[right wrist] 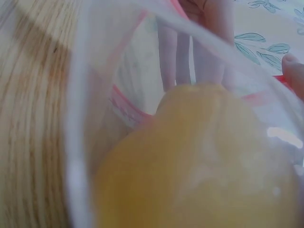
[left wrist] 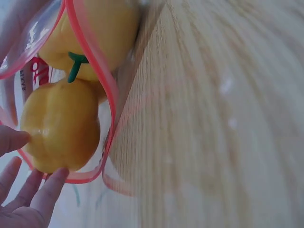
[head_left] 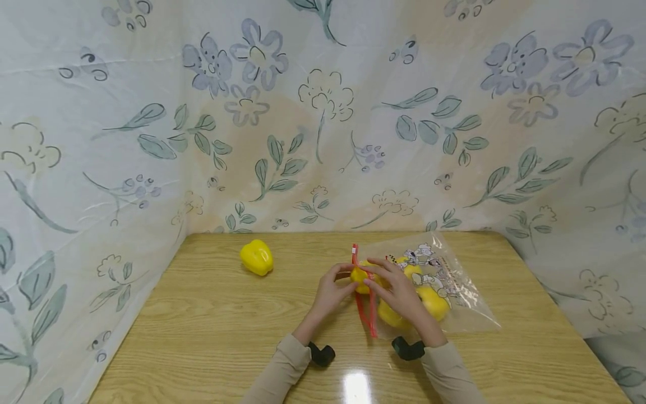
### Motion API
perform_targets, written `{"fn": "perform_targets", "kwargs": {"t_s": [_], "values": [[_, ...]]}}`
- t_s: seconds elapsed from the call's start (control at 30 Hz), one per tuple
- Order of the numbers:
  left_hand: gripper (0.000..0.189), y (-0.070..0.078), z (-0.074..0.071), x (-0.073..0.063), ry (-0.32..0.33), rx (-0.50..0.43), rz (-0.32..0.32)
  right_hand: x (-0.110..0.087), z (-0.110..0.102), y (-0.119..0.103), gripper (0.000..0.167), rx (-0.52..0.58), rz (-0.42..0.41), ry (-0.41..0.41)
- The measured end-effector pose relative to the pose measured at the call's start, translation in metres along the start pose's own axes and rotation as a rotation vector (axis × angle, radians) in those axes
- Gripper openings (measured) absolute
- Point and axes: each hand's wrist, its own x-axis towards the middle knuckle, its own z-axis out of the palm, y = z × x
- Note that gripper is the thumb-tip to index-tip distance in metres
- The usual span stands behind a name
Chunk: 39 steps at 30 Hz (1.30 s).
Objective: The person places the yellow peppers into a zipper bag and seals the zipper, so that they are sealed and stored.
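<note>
A clear zip bag [head_left: 461, 266] with a red seal edge [head_left: 373, 322] lies on its side in the head view, its mouth facing left. At that mouth, my left hand [head_left: 330, 289] holds a yellow bell pepper [left wrist: 64, 126], thumb at its side and fingertips on its near end. My right hand [head_left: 401, 292] grips the bag beside its mouth; the right thumb [right wrist: 295, 78] shows near the red edge. Deeper in the bag lie several more yellow peppers [head_left: 434, 303], one with a green stem [left wrist: 75, 65].
Another yellow bell pepper [head_left: 257, 257] stands alone on the wooden table [head_left: 212, 314], toward the back left. Behind the table hangs a floral cloth [head_left: 323, 168]. Dark wrist straps [head_left: 321, 354] sit at both cuffs.
</note>
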Motion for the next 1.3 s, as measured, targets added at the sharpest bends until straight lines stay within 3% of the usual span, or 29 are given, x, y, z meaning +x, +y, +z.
{"fn": "perform_targets", "kwargs": {"t_s": [0.27,0.63,0.97,1.3], "values": [[0.037,0.019,-0.008,-0.005,-0.066,-0.059,-0.02,0.0,0.0,0.0,0.03,0.003,0.0,-0.001],[0.042,0.018,-0.011,-0.005,-0.076,-0.142,-0.072,0.001,0.0,0.0,0.03,-0.009,0.0,-0.001],[0.045,0.018,-0.012,-0.005,-0.153,-0.141,-0.031,0.002,0.0,-0.001,0.03,-0.043,-0.039,0.011],[0.045,0.021,-0.009,-0.006,-0.21,-0.108,-0.059,0.001,0.0,-0.002,0.03,-0.057,-0.035,0.011]]}}
